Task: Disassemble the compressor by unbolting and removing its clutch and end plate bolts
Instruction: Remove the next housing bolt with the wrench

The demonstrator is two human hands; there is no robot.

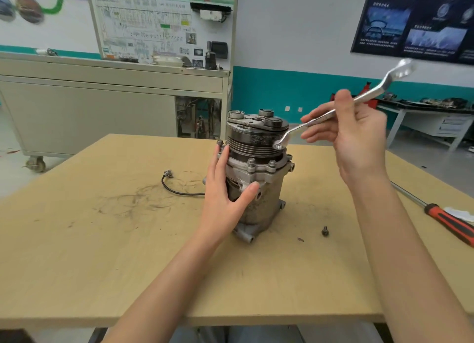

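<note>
Compressor: the compressor [256,183] stands upright mid-counter [102,253], with the clutch [256,123] on top.
Left hand: my left hand [225,196] lies flat against the body's 9 o'clock side. The fingers are straight and the thumb reaches across the front, so it braces rather than clenches.
Right hand: my right hand [356,135] grasps the wrench [341,112] mid-shank, up at 2 o'clock of the compressor. The lower ring end hangs just beside the pulley grooves and sits on no bolt.
Step in hand: the end plate bolts, I judge. One loose bolt [325,231] lies on the counter at 4 o'clock, a raised bolt [220,142] stands proud at the flange's 10 o'clock, and two front bolts [250,162] look seated.
Next move: I should drop the ring end squarely over a seated head and press harder with my left hand. The pulley overhang probably allows only short swings.
Nearby: a screwdriver [446,222] lies at 3 o'clock and a cable [177,189] at 9 o'clock.
</note>
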